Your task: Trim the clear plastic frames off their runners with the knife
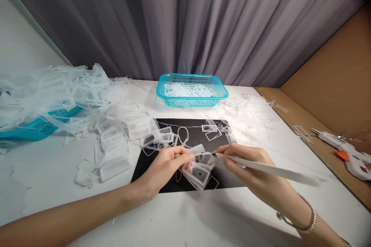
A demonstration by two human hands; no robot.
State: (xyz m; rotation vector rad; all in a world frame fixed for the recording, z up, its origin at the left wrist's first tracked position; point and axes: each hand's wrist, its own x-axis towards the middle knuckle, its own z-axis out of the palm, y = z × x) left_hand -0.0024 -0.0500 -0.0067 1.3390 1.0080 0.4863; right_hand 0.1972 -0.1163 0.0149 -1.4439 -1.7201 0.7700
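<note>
Over the black mat (171, 181), my left hand (171, 162) pinches a bunch of translucent rectangular plastic frames (197, 173) that hang below its fingertips. My right hand (252, 162) is wrapped round a long pale pen-like tool (272, 170), blurred along its rear end. The tool's dark tip meets the bunch near my left fingertips; exactly what it touches is too small to tell. More thin clear frames (213, 131) and a looped strip (183, 136) lie on the mat behind my hands.
A blue basket (191, 102) with white strips stands at the back. Big heaps of translucent pieces lie left (58, 88) and right (246, 115), the left one over a blue container (43, 129). White-handled tools (356, 162) lie on the brown surface at right.
</note>
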